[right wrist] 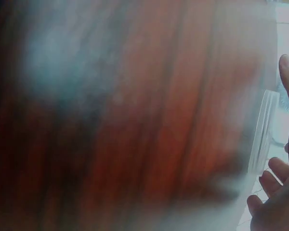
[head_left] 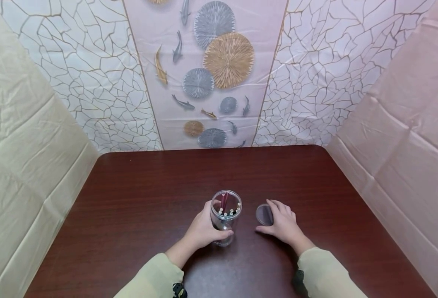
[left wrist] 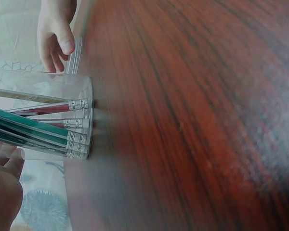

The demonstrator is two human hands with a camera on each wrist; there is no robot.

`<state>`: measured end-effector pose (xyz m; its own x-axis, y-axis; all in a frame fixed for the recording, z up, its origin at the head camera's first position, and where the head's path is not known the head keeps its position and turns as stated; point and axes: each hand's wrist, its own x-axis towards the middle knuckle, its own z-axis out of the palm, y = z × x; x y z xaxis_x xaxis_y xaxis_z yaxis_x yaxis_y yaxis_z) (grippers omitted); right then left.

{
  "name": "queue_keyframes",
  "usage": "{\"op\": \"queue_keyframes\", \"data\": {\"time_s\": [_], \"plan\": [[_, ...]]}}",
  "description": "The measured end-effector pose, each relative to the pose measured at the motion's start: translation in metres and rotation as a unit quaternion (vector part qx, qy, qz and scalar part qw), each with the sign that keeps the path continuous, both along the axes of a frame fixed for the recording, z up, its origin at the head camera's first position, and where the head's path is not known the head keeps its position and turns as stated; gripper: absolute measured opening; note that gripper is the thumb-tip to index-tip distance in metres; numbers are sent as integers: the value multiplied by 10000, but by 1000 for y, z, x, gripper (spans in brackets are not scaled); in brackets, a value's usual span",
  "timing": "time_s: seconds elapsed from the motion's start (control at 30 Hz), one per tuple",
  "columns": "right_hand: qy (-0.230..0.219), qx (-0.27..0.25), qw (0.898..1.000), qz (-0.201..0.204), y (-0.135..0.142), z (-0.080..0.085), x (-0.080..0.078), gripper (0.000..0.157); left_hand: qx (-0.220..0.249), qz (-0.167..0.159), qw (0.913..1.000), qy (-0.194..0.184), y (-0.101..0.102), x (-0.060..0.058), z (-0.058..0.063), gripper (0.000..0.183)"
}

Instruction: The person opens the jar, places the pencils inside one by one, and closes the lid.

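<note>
A clear jar [head_left: 224, 225] stands upright on the brown table, with its mouth uncovered. Several pencils [left wrist: 43, 127], some green and some dark red, lean inside it with their eraser ends down. My left hand [head_left: 205, 227] grips the jar's left side, thumb across the near side and fingers partly hidden behind it. To the right of the jar a round clear lid [head_left: 264, 215] lies flat on the table. My right hand [head_left: 284, 223] is spread around the lid's right side; in the right wrist view the thumb is apart from the lid [right wrist: 264, 134].
The dark brown table [head_left: 148, 186] extends around both hands. A patterned cloth [head_left: 211, 103] hangs behind its far edge, and pale cloths [head_left: 29, 124] hang along both sides.
</note>
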<state>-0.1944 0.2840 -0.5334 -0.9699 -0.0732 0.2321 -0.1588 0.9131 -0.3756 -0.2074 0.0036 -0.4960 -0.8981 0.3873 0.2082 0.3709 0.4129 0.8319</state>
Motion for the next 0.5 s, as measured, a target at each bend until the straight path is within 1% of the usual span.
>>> {"op": "queue_keyframes", "data": {"time_s": [0.3, 0.5], "plan": [[-220, 91, 9996, -162, 4, -2, -2, 98, -61, -15, 9999, 107, -1, 0, 1, 85], [-392, 79, 9988, -273, 7, -3, -3, 95, -38, -50, 9999, 84, 0, -1, 0, 84]]}}
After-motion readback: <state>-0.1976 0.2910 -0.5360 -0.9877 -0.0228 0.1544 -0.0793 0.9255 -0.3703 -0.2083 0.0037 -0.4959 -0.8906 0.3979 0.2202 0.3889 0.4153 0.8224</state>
